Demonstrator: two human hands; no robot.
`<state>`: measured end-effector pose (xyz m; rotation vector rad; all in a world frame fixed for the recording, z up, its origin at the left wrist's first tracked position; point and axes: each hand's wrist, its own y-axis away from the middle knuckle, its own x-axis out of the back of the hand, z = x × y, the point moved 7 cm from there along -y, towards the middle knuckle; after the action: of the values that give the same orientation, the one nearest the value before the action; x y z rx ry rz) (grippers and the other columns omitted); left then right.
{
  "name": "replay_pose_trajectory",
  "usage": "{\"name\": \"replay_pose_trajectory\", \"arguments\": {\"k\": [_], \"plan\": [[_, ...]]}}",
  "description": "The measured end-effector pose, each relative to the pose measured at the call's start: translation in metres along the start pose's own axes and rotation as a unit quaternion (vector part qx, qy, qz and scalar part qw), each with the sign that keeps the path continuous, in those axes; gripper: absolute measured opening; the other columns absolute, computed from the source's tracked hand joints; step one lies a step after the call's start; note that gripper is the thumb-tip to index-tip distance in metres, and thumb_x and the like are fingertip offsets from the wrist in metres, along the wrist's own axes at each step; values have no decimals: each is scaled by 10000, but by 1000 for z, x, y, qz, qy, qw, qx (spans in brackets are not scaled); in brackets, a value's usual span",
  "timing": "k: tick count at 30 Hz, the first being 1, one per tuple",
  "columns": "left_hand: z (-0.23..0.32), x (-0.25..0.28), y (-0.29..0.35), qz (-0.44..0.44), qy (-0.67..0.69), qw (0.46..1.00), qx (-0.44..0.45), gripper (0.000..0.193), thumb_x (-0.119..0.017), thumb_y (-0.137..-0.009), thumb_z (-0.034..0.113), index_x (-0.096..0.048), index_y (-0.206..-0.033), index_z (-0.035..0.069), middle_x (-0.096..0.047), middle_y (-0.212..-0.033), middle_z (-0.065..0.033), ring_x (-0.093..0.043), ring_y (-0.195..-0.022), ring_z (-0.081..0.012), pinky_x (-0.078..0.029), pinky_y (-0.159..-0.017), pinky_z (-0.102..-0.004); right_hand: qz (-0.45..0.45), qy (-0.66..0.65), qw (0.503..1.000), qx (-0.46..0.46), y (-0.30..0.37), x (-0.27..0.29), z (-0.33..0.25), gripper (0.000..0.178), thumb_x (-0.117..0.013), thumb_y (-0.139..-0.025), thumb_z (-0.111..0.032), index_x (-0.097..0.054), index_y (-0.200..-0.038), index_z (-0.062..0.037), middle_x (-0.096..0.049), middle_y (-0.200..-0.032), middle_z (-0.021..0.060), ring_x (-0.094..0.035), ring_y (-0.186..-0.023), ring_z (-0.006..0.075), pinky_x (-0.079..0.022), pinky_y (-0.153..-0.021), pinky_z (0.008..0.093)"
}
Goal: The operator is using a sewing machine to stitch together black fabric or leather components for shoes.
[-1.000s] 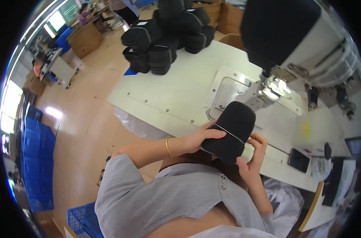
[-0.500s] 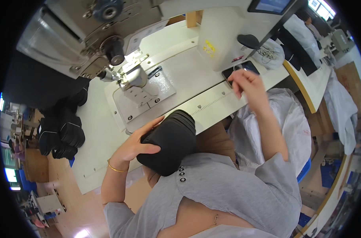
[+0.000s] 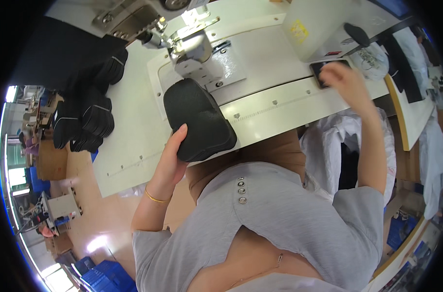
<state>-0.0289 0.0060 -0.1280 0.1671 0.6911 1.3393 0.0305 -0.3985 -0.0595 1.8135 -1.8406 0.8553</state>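
Note:
My left hand grips a thick stack of black padded fabric pieces with rounded corners. Its thumb lies on the near left side, while the other fingers are hidden beneath. The stack is tilted over the front edge of the white sewing table, just in front of the sewing machine's metal head. My right hand is raised at the right, over or beside a dark phone on the table. Motion smears its bent fingers, and I see nothing clearly held in them.
More black stacked pieces hang at the table's left edge, beside a large black cloth. A white sack with something black inside stands right of my lap. Beyond the phone lies a clear bag of cord. Blue crates sit on the floor.
My left hand has turned the stack, swinging its layered end out of sight, and brought it nearer the machine head. The right hand stays near the phone, still moving. The whole view has shifted.

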Motion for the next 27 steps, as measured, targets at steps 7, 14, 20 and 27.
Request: {"name": "replay_pose_trajectory", "arguments": {"k": [7,14,20,27], "plan": [[6,15,-10,31,-23,999,-31,461,-500,-1015,335,-539,-1330,0,-598,-1324,-94,-553,-1227,-197,-407,-1064,-345,-135,-63,979,139,79,-130,-61,236,-664,-887,-136,-643,-1086,-11,-678,-956,145,-659,-858,285,-526,-763,362],[9,61,-8,65,9,995,-76,492,-524,-1003,365,-539,-1338,4,-598,-1335,-117,-570,-1222,-231,-403,-1086,-389,143,7,971,192,155,-92,-32,224,-707,-830,-98,-656,-1042,-46,-661,-971,110,-636,-897,304,-519,-767,392],[16,93,-29,148,-62,975,-154,595,-412,-1033,462,-511,-1339,-38,-581,-1330,-157,-587,-1180,-271,-443,-1041,-394,297,-133,863,-386,315,9,226,174,-567,-980,-191,-631,-960,-30,-645,-820,36,-605,-694,104,-497,-639,254],[12,92,-46,172,-156,947,-223,573,-442,-1030,436,-501,-1334,-46,-595,-1279,-168,-605,-1121,-274,-454,-1015,-383,151,164,743,-631,523,37,418,433,-561,-902,-213,-599,-1254,36,-697,-1076,247,-691,-911,423,-542,-872,413]]}}
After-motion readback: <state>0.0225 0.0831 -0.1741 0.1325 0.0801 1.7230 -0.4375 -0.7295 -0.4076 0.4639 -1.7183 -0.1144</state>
